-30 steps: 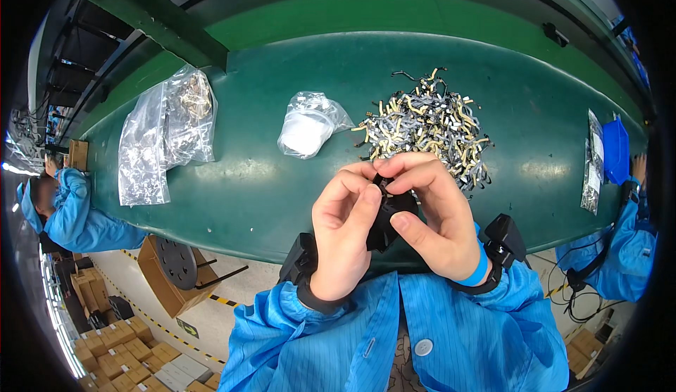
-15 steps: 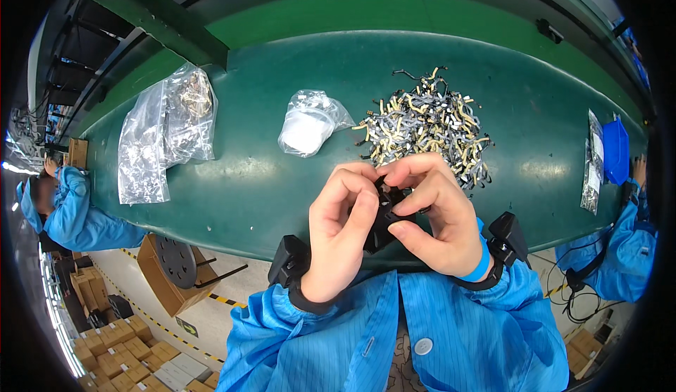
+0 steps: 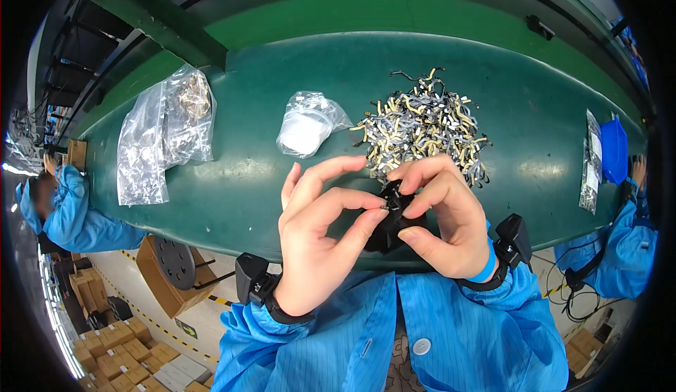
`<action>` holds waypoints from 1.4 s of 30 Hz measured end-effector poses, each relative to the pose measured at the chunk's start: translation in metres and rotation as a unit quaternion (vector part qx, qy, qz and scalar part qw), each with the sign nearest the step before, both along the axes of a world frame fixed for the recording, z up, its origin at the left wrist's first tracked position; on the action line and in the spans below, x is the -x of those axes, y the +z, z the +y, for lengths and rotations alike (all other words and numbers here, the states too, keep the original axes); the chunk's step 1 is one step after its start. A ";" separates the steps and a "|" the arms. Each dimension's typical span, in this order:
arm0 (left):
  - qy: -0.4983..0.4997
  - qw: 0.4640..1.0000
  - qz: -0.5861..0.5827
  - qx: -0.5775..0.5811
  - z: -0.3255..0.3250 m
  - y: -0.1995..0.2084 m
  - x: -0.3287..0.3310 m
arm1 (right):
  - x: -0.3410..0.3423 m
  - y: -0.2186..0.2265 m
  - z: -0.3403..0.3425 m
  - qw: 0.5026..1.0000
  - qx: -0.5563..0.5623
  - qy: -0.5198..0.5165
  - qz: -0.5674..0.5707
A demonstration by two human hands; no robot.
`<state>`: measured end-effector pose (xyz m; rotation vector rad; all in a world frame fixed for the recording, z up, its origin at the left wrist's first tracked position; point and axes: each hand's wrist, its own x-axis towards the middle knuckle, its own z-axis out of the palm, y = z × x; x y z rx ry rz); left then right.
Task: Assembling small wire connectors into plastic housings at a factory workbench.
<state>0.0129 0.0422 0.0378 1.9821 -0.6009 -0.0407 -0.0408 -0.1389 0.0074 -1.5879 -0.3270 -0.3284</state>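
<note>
Close in front of my body, at the near edge of the table, my right hand (image 3: 451, 224) grips a dark black part (image 3: 382, 238) between thumb and fingers. Its exact kind is hard to make out, as the fingers cover much of it. Thumb and index finger of my left hand (image 3: 317, 234) pinch together at the part's upper left side, on something too small to name. The other left fingers are raised away from it. Just beyond both hands lies a heap of short cables (image 3: 426, 128) in grey, black and yellow with small connectors.
On the green table (image 3: 239, 202), a bag with white contents (image 3: 303, 131) lies left of the heap. Clear bags of small parts (image 3: 151, 142) are farther left. A blue bin (image 3: 614, 151) and another bag (image 3: 590, 163) sit far right. Other people in blue work at both ends.
My left hand has shifted left and opened its outer fingers, with thumb and index still pinched at the black part. My right hand keeps its hold, barely moved.
</note>
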 end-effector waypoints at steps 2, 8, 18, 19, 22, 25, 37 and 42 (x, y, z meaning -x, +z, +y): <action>0.003 0.997 -0.049 -0.058 0.001 0.004 -0.001 | 0.000 0.000 0.002 1.000 -0.007 -0.006 0.006; -0.005 0.996 -0.050 -0.067 0.000 0.008 -0.002 | 0.002 -0.001 0.002 1.000 -0.003 -0.022 0.006; 0.006 0.999 -0.032 -0.026 -0.002 0.008 0.002 | 0.001 0.007 0.004 0.999 0.017 -0.029 0.006; 0.011 0.999 -0.031 -0.029 -0.003 0.009 0.003 | 0.002 0.008 0.005 0.999 0.013 -0.030 0.010; 0.013 0.998 -0.043 -0.045 -0.004 0.012 0.006 | 0.003 0.008 0.005 1.000 0.010 -0.026 0.010; 0.021 0.989 -0.102 -0.103 -0.005 0.014 0.007 | 0.004 0.006 0.005 0.999 0.013 -0.028 0.014; 0.097 0.935 -0.262 -0.216 -0.007 0.016 0.022 | 0.009 0.009 0.006 1.000 0.012 -0.023 0.010; 0.099 0.933 -0.255 -0.233 -0.010 0.018 0.023 | 0.008 0.010 0.005 1.000 0.004 -0.023 0.015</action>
